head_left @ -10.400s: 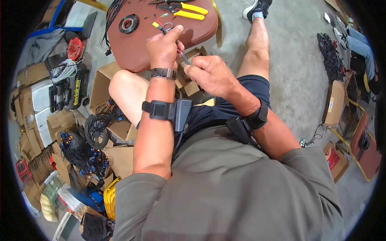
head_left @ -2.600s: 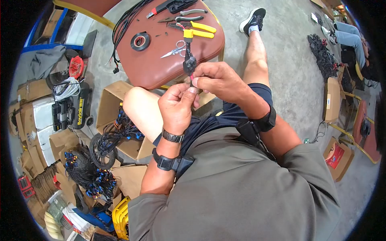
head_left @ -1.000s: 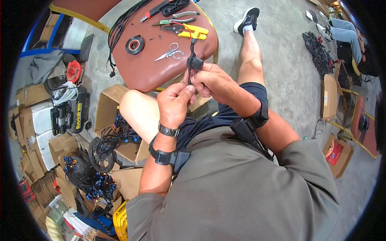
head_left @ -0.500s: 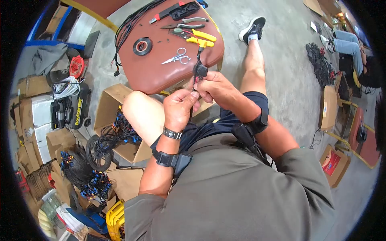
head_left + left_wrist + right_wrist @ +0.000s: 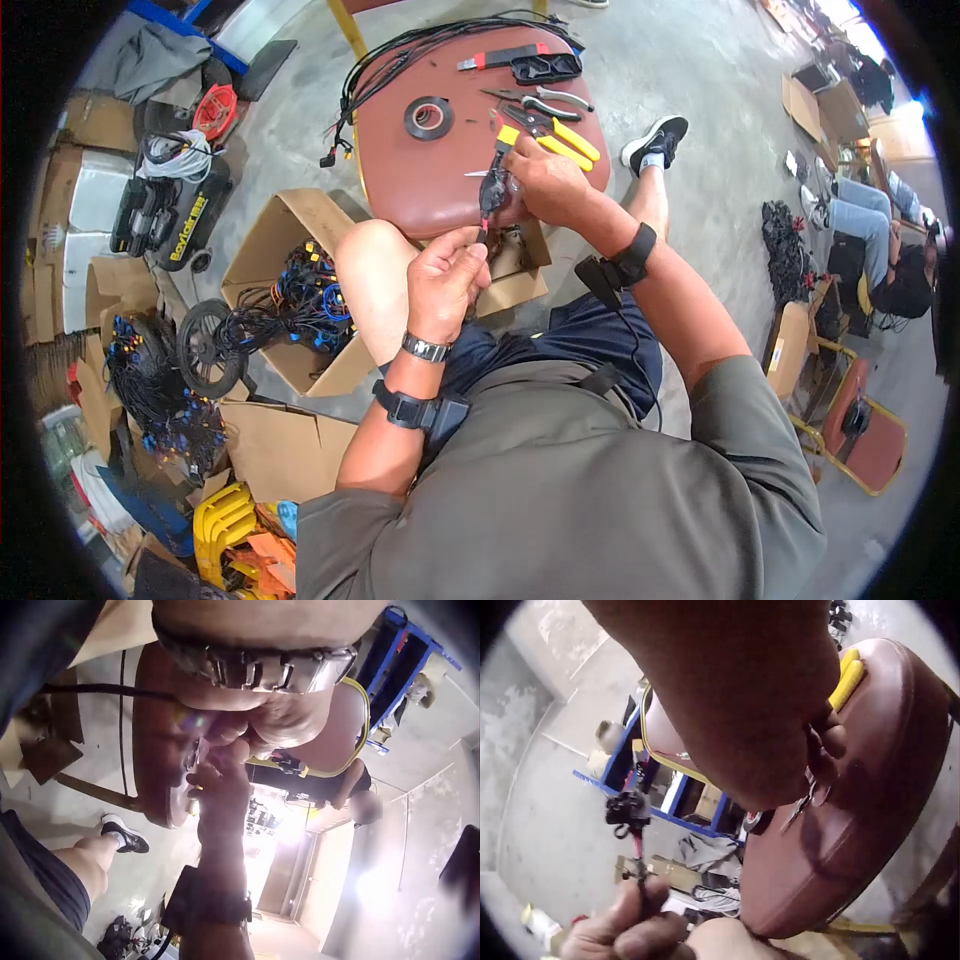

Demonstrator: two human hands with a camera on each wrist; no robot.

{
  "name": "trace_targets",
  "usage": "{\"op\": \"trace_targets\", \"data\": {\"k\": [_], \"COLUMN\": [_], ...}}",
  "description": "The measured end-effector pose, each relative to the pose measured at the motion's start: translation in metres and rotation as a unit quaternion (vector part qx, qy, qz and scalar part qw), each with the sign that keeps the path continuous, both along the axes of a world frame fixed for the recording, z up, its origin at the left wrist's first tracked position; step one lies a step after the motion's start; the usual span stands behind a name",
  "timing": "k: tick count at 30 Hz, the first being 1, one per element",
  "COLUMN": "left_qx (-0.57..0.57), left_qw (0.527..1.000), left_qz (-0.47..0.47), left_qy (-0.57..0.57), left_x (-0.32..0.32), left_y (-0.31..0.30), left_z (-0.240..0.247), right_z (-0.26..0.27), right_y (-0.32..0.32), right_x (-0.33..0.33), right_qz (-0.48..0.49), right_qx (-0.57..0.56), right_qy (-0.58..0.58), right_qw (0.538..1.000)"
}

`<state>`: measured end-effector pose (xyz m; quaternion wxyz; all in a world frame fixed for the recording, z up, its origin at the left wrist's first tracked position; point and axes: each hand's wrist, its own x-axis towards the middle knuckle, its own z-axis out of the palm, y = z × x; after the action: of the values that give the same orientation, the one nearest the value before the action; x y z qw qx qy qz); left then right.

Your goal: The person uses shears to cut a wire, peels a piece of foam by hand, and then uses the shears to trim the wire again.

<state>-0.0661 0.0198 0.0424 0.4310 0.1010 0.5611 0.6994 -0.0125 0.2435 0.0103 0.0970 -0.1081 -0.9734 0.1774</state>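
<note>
My left hand [image 5: 440, 285] pinches a black-taped wire lead [image 5: 492, 190] between thumb and fingers. Red wire shows just above the fingertips, and a yellow connector [image 5: 509, 134] tops the lead. In the right wrist view, the left hand [image 5: 641, 930] holds this lead [image 5: 628, 808] upright, with a black lump on it. My right hand [image 5: 550, 185] is over the chair seat [image 5: 390, 185], fingertips right at the handles of small metal scissors [image 5: 801, 804]. I cannot tell whether the fingers grip the handles. The head view shows only the scissors' tip [image 5: 474, 174] beside the lead.
On the seat lie black tape [image 5: 428, 118], yellow-handled pliers [image 5: 570, 145], grey-handled pliers [image 5: 550, 103], a red-and-black cutter [image 5: 500, 57] and a cable bundle [image 5: 400, 60]. Below stands a carton [image 5: 270, 235] of wiring. A second person [image 5: 860, 205] sits at the right.
My right hand has left the wire lead and moved forward to the scissors on the seat. The left hand keeps its pinch. The head view has turned, moving the chair rightward in frame.
</note>
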Motion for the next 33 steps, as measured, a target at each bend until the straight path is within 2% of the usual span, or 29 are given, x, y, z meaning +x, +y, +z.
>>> {"op": "trace_targets", "data": {"k": [2, 6, 9, 10, 11, 13, 16, 20, 23, 28, 33], "left_qx": [0.007, -0.018, -0.014, -0.029, -0.027, -0.026, -0.040, -0.029, -0.036, -0.036, -0.030], "left_qw": [1.000, 1.000, 1.000, 0.999, 1.000, 1.000, 0.999, 0.999, 0.997, 0.998, 0.999], "left_qz": [-0.005, -0.005, -0.003, 0.014, 0.012, 0.009, 0.009, -0.036, -0.062, -0.055, -0.034], "left_qy": [-0.008, -0.004, 0.000, 0.009, 0.006, -0.001, 0.005, -0.018, -0.028, -0.007, -0.012], "left_x": [-0.005, -0.008, -0.009, -0.008, -0.008, -0.009, -0.005, 0.004, 0.019, 0.021, 0.015], "left_y": [-0.004, -0.006, -0.007, -0.005, -0.005, -0.007, 0.000, 0.014, 0.022, 0.024, 0.019], "left_z": [-0.001, 0.002, 0.000, 0.003, 0.003, 0.002, 0.002, 0.003, -0.001, 0.003, 0.013], "right_z": [-0.002, 0.004, 0.013, 0.016, 0.015, 0.012, 0.026, 0.021, 0.025, 0.033, 0.026], "right_y": [0.005, 0.005, 0.011, 0.015, 0.021, 0.024, -0.005, -0.033, -0.063, -0.081, -0.085], "right_x": [-0.009, -0.016, -0.009, -0.001, 0.012, 0.042, 0.079, 0.118, 0.116, 0.098, 0.089], "right_qz": [0.020, 0.008, -0.015, 0.006, -0.016, -0.056, -0.143, -0.144, -0.150, -0.095, -0.090], "right_qx": [0.044, 0.056, -0.092, -0.115, -0.246, -0.494, -0.636, -0.706, -0.734, -0.746, -0.758], "right_qy": [-0.055, -0.107, -0.107, -0.069, -0.077, -0.091, -0.017, -0.007, 0.018, 0.053, 0.055], "right_qw": [0.997, 0.993, 0.990, 0.991, 0.966, 0.863, 0.758, 0.694, 0.662, 0.657, 0.643]}}
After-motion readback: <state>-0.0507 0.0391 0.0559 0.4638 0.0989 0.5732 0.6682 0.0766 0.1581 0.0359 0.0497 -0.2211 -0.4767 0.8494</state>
